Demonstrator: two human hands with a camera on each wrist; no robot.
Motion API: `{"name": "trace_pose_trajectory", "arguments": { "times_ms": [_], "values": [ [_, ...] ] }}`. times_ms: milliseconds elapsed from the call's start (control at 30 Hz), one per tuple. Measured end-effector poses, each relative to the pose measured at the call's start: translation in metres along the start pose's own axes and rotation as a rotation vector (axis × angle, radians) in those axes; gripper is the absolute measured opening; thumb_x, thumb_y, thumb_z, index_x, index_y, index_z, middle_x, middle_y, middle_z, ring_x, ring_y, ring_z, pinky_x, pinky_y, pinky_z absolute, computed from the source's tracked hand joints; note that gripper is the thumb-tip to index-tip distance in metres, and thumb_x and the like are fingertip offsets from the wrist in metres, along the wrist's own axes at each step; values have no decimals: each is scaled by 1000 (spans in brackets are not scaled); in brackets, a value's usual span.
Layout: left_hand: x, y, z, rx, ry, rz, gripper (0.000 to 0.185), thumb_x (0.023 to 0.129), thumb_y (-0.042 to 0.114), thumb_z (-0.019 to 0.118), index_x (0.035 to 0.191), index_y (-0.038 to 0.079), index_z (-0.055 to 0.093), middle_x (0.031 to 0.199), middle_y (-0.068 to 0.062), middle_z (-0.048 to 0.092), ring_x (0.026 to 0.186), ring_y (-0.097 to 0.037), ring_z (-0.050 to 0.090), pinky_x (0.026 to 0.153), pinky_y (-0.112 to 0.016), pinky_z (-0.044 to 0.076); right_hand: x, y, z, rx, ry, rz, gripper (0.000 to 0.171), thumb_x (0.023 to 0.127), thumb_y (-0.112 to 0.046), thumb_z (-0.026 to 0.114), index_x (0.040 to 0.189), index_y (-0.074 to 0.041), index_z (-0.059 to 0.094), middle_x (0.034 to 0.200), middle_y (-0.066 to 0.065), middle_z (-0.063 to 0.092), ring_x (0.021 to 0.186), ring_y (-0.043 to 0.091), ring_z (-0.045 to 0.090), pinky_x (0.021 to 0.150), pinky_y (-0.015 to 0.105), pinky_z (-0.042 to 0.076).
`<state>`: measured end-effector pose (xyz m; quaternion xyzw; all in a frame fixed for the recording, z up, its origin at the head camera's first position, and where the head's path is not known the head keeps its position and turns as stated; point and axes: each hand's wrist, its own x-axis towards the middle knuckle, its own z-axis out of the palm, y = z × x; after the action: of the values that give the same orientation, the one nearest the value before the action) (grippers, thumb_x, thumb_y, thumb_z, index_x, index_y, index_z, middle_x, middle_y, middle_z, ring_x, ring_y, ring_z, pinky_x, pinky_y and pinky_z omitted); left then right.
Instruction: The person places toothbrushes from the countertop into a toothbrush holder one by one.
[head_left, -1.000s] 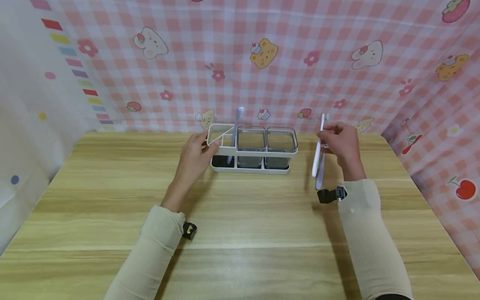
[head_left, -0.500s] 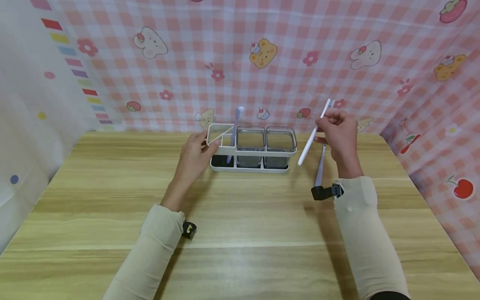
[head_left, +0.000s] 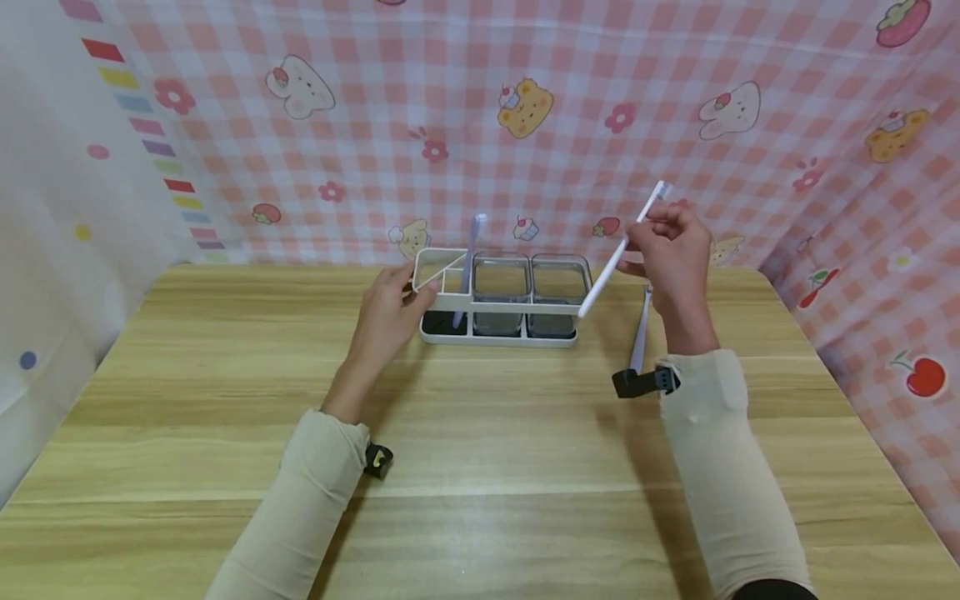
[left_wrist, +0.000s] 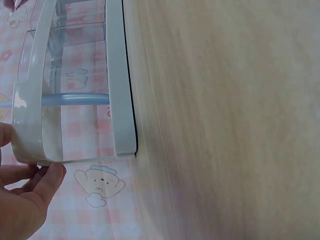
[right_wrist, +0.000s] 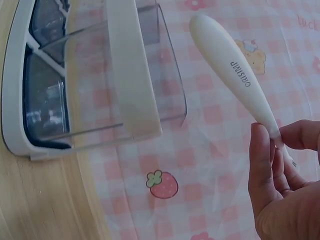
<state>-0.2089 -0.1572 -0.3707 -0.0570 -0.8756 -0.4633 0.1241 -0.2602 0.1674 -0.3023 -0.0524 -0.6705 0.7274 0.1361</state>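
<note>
A white toothbrush holder (head_left: pixel 517 308) with two clear cups in it stands at the back of the table. My left hand (head_left: pixel 386 321) grips its left end, thumb on the front of the upper rim and fingers behind. In the holder's left section a lilac toothbrush (head_left: pixel 467 267) stands upright, leaning slightly. My right hand (head_left: pixel 675 267) pinches a white toothbrush (right_wrist: pixel 232 65) by its neck, bristles up and handle slanting down left, the handle's end overlapping the holder's right end in the head view. Under that hand another lilac toothbrush (head_left: pixel 641 333) lies on the table.
The wooden table (head_left: pixel 480 467) reaches back to a pink checked cloth (head_left: pixel 450 108) hanging behind it and along the right side. Black wrist cameras are strapped at both sleeves; the right camera (head_left: pixel 637 383) overlaps the lying toothbrush's lower end.
My right hand has lifted the white toothbrush and moved it up and left, tilting its handle toward the holder. The left hand and holder have stayed put.
</note>
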Motion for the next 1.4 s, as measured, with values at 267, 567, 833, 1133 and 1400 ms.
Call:
{"name": "trace_pose_trajectory", "arguments": {
  "times_ms": [267, 567, 833, 1133, 1400],
  "values": [
    [-2, -1, 1, 0, 2, -12, 48, 101, 24, 63, 139, -5, 56, 125, -24, 56, 112, -32, 58, 97, -41, 54, -3, 0, 13, 30, 0, -36, 21, 93, 1, 66, 108, -7, 54, 95, 9, 56, 74, 15, 70, 55, 24, 60],
    [-3, 0, 3, -12, 4, -17, 49, 102, 26, 62, 141, -4, 55, 126, -23, 56, 113, -31, 59, 98, -40, 54, -7, -4, 25, 102, -5, -80, 20, 93, 1, 69, 105, -7, 54, 95, 10, 55, 74, 18, 70, 56, 28, 61],
    [-1, -1, 1, -9, 7, -9, 47, 102, 25, 62, 138, -4, 57, 124, -23, 56, 112, -31, 58, 97, -40, 54, -10, -6, 35, 123, -7, -139, 21, 92, 1, 68, 105, -7, 54, 96, 9, 54, 73, 17, 67, 58, 29, 61],
    [1, -1, 1, -13, 7, 5, 42, 102, 23, 62, 133, -4, 61, 122, -24, 57, 110, -31, 58, 95, -41, 54, -10, -6, 45, 150, -29, -153, 22, 93, 0, 69, 104, -7, 52, 96, 8, 53, 74, 18, 68, 59, 30, 62],
    [1, -1, 0, -3, 7, 4, 41, 102, 25, 62, 131, -3, 62, 121, -23, 57, 109, -31, 58, 95, -40, 54, -12, -7, 56, 170, -32, -181, 22, 93, 6, 63, 106, -7, 50, 97, 8, 51, 76, 19, 68, 62, 32, 62]
  ]
}}
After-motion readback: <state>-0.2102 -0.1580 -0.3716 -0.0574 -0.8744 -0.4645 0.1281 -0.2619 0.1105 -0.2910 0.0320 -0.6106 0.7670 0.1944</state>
